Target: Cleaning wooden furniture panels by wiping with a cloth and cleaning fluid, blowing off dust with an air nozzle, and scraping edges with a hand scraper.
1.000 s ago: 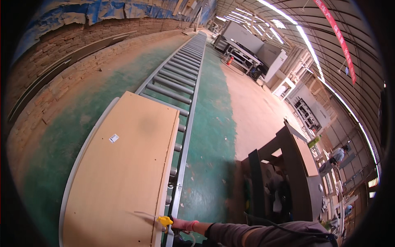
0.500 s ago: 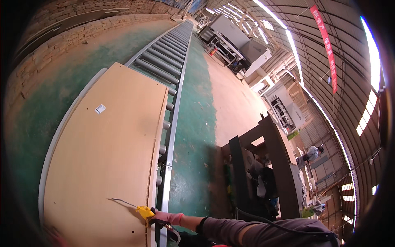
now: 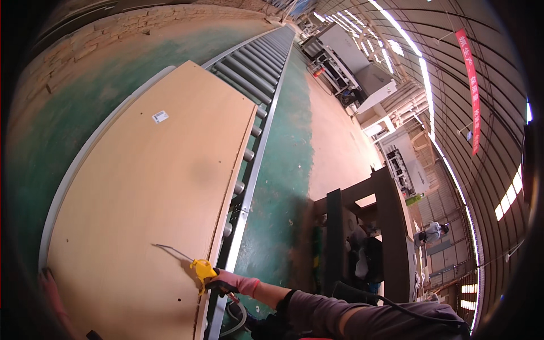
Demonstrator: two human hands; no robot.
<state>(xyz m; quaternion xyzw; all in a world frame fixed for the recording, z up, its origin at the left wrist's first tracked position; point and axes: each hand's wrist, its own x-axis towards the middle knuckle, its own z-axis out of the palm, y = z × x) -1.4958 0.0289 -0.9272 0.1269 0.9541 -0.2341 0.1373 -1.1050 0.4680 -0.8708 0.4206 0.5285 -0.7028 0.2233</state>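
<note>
While one roller conveyor [image 3: 258, 107] stretches ahead of the right hand [image 3: 233, 282], one large wooden panel [image 3: 153, 192] lies on it, just left of that hand. One yellow air gun [image 3: 202, 268] sits gripped in it, thin nozzle over the panel. Left hand [image 3: 52, 289]: grip unclear.

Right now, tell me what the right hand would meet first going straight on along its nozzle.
Likely the wooden board: the right hand aims the yellow air gun across its surface; depth is unclear.

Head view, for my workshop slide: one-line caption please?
Right hand aims a yellow air gun across a wood panel on a roller conveyor.
</note>
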